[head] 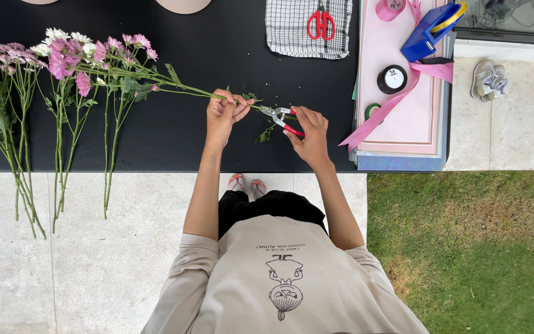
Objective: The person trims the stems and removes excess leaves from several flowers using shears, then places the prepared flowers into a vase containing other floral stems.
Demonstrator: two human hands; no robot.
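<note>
We hold a pink and white chrysanthemum stem in our left hand, fingers wrapped tight around it, its blooms lying far left over the black surface. Our right hand grips the red-handled pruning shears, fingers closed on the handles, blades at the stem's cut end just right of the left hand. The blades sit close to our left fingers, so a careless snip could nick them. A skewed bite might crush the stem, and trimmings could scatter.
</note>
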